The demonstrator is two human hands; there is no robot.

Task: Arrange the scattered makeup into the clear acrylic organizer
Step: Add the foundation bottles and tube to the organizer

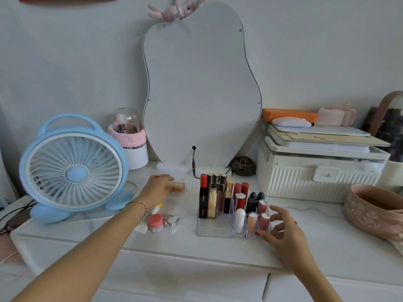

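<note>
The left hand (158,186) grasps a beige makeup tube (177,186) lying mid-tabletop, toward the back edge. The right hand (281,231), fingers loose, touches the clear acrylic organizer's (214,233) front corner. A pink jar (155,222) sits beside the blue fan (73,168).

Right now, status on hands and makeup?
Left hand grips beige tube. Right hand open, touching organizer. Pink jar still out.

Two hands: left hand (158,185), right hand (281,231). One clear organizer (214,233) holding roughly fifteen upright tubes (some overlap). One blue fan (74,168), one mirror (200,88), one pink jar (155,222).
</note>
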